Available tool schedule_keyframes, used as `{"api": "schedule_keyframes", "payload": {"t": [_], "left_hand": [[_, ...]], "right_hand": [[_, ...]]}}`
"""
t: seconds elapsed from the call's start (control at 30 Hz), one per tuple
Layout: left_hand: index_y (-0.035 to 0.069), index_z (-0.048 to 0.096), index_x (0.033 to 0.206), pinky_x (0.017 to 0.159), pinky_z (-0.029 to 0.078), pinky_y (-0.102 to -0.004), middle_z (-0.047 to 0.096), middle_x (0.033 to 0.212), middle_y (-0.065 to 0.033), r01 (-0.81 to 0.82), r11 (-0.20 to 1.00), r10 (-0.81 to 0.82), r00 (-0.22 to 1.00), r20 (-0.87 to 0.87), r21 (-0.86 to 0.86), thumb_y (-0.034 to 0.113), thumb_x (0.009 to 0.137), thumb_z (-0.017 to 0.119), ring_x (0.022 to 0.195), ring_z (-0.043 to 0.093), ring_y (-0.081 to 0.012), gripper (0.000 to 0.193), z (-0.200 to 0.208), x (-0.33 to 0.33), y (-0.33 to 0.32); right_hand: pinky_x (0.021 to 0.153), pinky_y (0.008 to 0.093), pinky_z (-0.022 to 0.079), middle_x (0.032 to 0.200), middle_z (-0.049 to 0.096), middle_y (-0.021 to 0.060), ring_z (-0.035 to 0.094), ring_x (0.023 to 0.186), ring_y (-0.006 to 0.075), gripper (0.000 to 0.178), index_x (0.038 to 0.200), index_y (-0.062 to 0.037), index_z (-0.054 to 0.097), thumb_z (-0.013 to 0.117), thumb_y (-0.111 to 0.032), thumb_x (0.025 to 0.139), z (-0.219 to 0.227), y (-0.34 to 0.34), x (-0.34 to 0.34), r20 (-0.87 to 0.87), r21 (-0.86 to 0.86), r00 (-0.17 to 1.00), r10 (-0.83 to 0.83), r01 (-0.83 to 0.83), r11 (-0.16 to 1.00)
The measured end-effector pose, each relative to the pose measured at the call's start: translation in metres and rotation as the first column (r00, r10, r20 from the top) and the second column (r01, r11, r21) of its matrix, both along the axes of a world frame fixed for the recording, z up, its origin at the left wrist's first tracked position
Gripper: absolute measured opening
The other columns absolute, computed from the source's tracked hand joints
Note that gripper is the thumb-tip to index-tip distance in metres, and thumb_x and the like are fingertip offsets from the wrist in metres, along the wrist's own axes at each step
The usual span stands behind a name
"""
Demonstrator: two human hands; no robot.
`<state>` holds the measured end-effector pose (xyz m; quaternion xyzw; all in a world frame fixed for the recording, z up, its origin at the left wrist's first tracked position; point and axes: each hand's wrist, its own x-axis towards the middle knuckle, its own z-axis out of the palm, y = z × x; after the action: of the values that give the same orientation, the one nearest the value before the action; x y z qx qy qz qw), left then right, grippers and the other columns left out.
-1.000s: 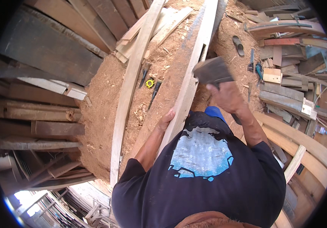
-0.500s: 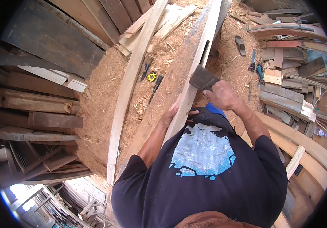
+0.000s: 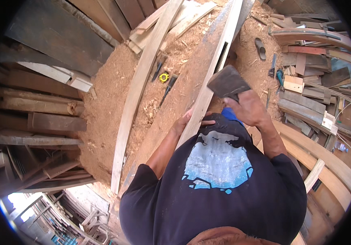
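My right hand is closed round the handle of a dark, block-headed mallet. The mallet's head hides part of a long pale timber that slants up from my lap. Farther along this timber is a dark, narrow slot. My left hand grips the same timber, thumb side on the left and fingers showing on the right edge. Left of it, in the shavings, lie a yellow tape measure and two dark-handled tools that look like chisels.
A broad plank runs beneath the timber, and a curved pale board lies to its left. A sandal and a teal power tool rest on the right. Stacked boards line the left side; more wood is piled right.
The mallet has come up off the timber, its head now looking larger and tilted. My right hand has shifted slightly right, while my left hand keeps its hold.
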<state>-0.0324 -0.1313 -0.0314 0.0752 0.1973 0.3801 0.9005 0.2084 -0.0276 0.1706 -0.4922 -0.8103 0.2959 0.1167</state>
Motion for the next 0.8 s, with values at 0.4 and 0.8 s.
{"api": "schedule_keyframes", "payload": {"t": [0.4,0.8], "left_hand": [[0.005,0.041,0.149,0.112,0.040,-0.0532,0.053,0.141,-0.0285,0.095,0.995,-0.094,0.995,0.031,-0.044,0.058,0.078,0.080,0.128,0.055,-0.0455,0.097,-0.004,-0.016,0.006],[0.000,0.044,0.144,0.095,0.052,-0.0435,0.064,0.122,-0.0287,0.730,0.657,0.258,0.013,-0.966,0.186,0.042,0.075,0.082,0.115,0.065,-0.0347,0.089,-0.016,-0.102,0.043]], "right_hand": [[0.080,0.0534,0.051,0.091,0.068,0.0294,0.065,0.088,0.0463,0.036,0.093,0.0048,0.068,0.063,-0.031,0.093,-0.042,-0.002,-0.017,0.164,0.046,0.986,-0.037,0.030,0.999],[0.065,0.0419,0.054,0.078,0.069,0.0193,0.070,0.070,0.0291,0.027,0.099,0.0050,0.063,0.064,-0.022,0.094,-0.142,0.005,0.011,-0.022,-0.564,0.992,-0.125,0.091,0.821]]}}
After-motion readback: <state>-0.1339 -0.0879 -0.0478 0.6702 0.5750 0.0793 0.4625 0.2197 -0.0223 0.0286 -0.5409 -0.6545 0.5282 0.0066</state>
